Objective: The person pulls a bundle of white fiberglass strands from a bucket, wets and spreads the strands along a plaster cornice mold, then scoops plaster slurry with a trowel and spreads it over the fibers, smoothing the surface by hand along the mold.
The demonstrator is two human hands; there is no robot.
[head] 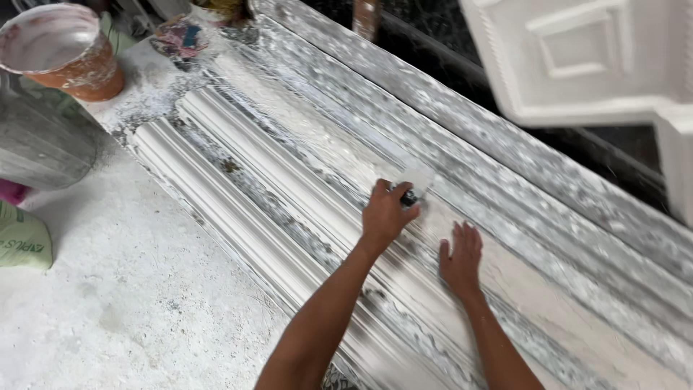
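Right now the left hand (386, 211) is curled tight around the dark handle of a small flat scraper with a white, plaster-covered blade (416, 180). The blade rests on the long white plaster moulding with raised ridges (289, 155), about halfway along it. The right hand (460, 258) holds nothing. It lies flat and open on the moulding, just beside the left hand, with the fingers spread.

The scraper looks light and stiff, and easy to move with one hand. The safe place to hold it is the dark handle, since the blade is messy with wet white stuff and could be slippery. The moulding looks hard but could chip or crack, so I think a soft push is best, with the flat hand to steady it.

The moulding runs across a long, speckled grey and white workbench (520, 155). To the left is a dusty white floor (137, 289). At the top left stands a round orange bucket with a white-smeared inside (61, 47), well apart from the hands. A green sack (22, 242) peeks in at the left edge. At the top right sits a white square-patterned plaster piece (577, 58).
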